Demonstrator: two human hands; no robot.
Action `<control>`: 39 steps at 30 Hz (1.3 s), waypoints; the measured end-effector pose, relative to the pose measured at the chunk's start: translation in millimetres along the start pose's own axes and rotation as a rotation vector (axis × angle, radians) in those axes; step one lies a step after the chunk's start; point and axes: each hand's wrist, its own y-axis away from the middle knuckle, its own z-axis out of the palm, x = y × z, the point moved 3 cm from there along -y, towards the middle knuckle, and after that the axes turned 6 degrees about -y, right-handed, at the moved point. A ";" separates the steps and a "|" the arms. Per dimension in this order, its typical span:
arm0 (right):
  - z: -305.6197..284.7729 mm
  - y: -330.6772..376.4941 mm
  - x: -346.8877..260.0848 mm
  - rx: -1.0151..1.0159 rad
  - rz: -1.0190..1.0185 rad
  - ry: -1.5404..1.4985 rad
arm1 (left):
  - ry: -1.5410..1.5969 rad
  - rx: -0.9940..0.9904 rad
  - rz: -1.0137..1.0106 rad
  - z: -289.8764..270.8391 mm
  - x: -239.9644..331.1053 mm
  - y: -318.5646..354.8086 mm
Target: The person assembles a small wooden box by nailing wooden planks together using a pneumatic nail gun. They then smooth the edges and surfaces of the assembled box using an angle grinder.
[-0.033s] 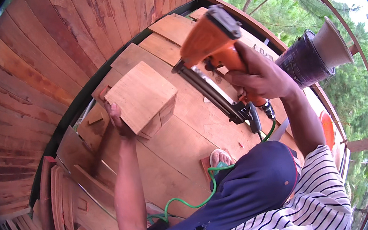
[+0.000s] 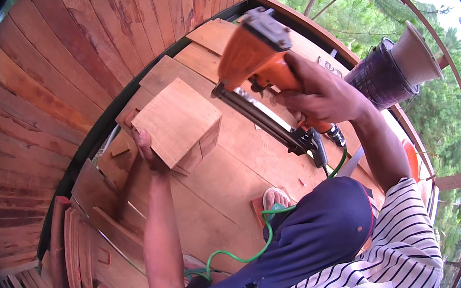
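My right hand [image 2: 324, 89] is wrapped round the handle of an orange and black nail gun [image 2: 251, 55]. It is raised to the right of a wooden box [image 2: 177, 122], apart from it, with the slanted dark magazine running down toward my knee. A green air hose [image 2: 238, 257] leads off from the gun's lower end and crosses my leg. With my left hand [image 2: 150, 153] I grip the box's left side, fingertips at its edge and the thumb out of sight. The box's pale top faces up.
Wide boards [image 2: 204, 190] cover the floor. A plank wall [image 2: 60, 67] rises at the left. Narrow wood strips [image 2: 77, 255] stand stacked at the lower left. A dark bucket [image 2: 380, 76] with a pale tub is at the right, beside the railing.
The nail gun and my right hand have shifted slightly left, toward the box. My left hand and the box have barely moved.
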 end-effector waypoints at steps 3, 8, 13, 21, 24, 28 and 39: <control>6.7 -14.8 -7.3 -0.095 -0.139 0.199 | 0.001 0.005 -0.026 -1.6 -2.1 -1.3; 10.2 -25.5 -3.8 -0.170 -0.174 0.305 | -0.034 0.025 0.008 6.1 1.8 -8.7; 11.2 -27.1 2.3 -0.195 -0.062 0.280 | 0.010 0.012 -0.002 8.2 3.8 -5.2; 9.9 -28.6 4.0 -0.174 -0.182 0.331 | -0.031 0.037 0.039 13.9 6.8 -5.8; 11.5 -30.0 0.2 -0.187 -0.170 0.289 | -0.031 0.038 0.045 12.6 8.1 -5.6; 10.6 -30.6 0.1 -0.188 -0.195 0.302 | -0.053 0.042 0.035 12.9 6.8 -4.9; 12.0 -30.7 1.7 -0.194 -0.187 0.280 | -0.067 0.049 0.041 7.1 5.5 -7.3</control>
